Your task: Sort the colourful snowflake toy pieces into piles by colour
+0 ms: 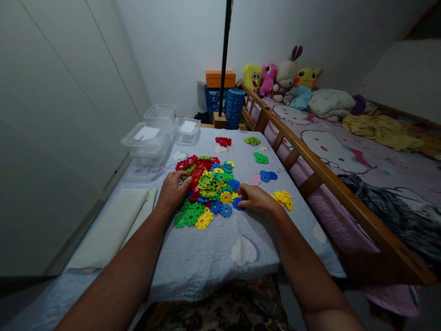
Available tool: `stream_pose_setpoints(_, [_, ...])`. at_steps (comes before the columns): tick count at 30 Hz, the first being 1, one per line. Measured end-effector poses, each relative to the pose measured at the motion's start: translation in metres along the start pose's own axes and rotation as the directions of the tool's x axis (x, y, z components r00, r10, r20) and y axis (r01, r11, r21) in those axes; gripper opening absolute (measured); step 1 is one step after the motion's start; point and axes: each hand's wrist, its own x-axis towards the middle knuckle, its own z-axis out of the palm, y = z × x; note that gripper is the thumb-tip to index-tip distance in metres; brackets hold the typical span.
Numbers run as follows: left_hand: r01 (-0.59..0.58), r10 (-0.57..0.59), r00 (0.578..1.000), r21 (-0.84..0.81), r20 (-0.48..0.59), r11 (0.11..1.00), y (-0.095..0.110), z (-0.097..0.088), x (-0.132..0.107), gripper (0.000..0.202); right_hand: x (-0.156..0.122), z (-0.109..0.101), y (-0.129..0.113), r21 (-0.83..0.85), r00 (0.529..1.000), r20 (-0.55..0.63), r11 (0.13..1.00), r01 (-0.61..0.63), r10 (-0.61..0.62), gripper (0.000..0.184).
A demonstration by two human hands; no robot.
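Note:
A mixed pile of plastic interlocking discs and squares in red, green, yellow and blue lies in the middle of the cloth-covered table. My left hand (174, 187) rests at the pile's left edge, thumb and fingers apart, touching the red pieces (197, 173). At the right edge, my right hand (257, 198) pinches a blue snowflake disc (237, 203), partly hidden by the fingers. Green discs (193, 213) and yellow discs (204, 219) spread along the near side. Light green square pieces (207, 181) sit on top of the pile.
Separate small groups lie beyond and to the right: red (223, 141), light green (252, 141), green (261, 158), blue (268, 176) and yellow (284, 200). Clear plastic boxes (151, 138) stand at the back left. A folded pale cloth (110, 227) lies left; a wooden bed rail (310, 170) borders the right.

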Motion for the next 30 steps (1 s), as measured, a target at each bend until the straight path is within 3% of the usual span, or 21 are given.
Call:
stream_pose_setpoints(9, [0.008, -0.008, 1.0, -0.01, 0.013, 1.0, 0.003, -0.003, -0.001, 0.038, -0.002, -0.01, 0.002, 0.015, 0.999, -0.029, 1.0, 0.024, -0.023, 0.009])
stream_pose_setpoints(13, [0.007, -0.007, 1.0, -0.009, 0.007, 1.0, 0.002, -0.002, -0.001, 0.04, -0.004, -0.013, 0.006, 0.061, 0.998, -0.06, 0.998, 0.023, -0.02, 0.012])
stream_pose_setpoints(17, [-0.003, 0.003, 1.0, -0.006, 0.001, 1.0, -0.003, 0.0, 0.0, 0.043, -0.005, -0.027, 0.015, 0.126, 0.995, -0.099, 0.991, 0.036, -0.024, 0.008])
stream_pose_setpoints(19, [-0.007, 0.007, 1.0, -0.004, -0.002, 1.0, -0.005, 0.001, 0.001, 0.043, -0.004, -0.04, 0.025, 0.135, 0.984, -0.176, 0.991, 0.019, 0.005, 0.009])
stream_pose_setpoints(21, [-0.01, 0.01, 1.0, -0.004, 0.0, 1.0, -0.005, 0.001, 0.001, 0.044, 0.0, -0.053, 0.04, 0.13, 0.953, -0.29, 0.99, -0.047, 0.084, 0.009])
stream_pose_setpoints(25, [-0.017, 0.017, 1.0, -0.005, 0.003, 1.0, -0.005, 0.002, 0.001, 0.047, 0.01, -0.076, 0.071, 0.09, 0.842, -0.49, 0.974, -0.208, 0.225, 0.008])
stream_pose_setpoints(30, [-0.014, 0.014, 1.0, -0.004, -0.008, 1.0, -0.007, 0.003, 0.001, 0.046, 0.017, -0.082, 0.092, 0.089, 0.735, -0.588, 0.93, -0.356, 0.338, 0.01])
